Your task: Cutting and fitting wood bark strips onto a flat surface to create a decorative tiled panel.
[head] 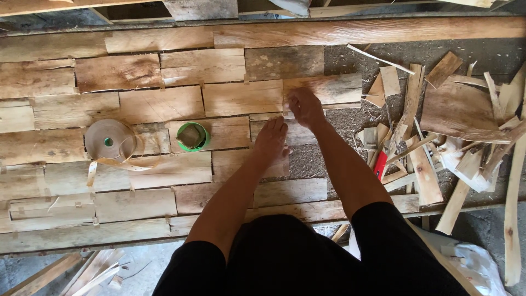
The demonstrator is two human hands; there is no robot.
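Flat wood pieces (164,104) lie edge to edge in rows, forming a patchwork panel. My left hand (271,141) rests flat, fingers together, on a small piece (233,164) at the panel's right end. My right hand (304,107) is just beyond it, fingers curled down at the lower left corner of a pale wood piece (334,87). Its fingertips are hidden under the hand. Both arms wear black sleeves.
A tan tape roll (109,140) with a loose strip lies on the panel at the left, and a green roll (193,136) sits beside it. A pile of wood scraps (460,109) fills the right side, with a red tool handle (380,164) in it. A white bag (474,263) sits at the bottom right.
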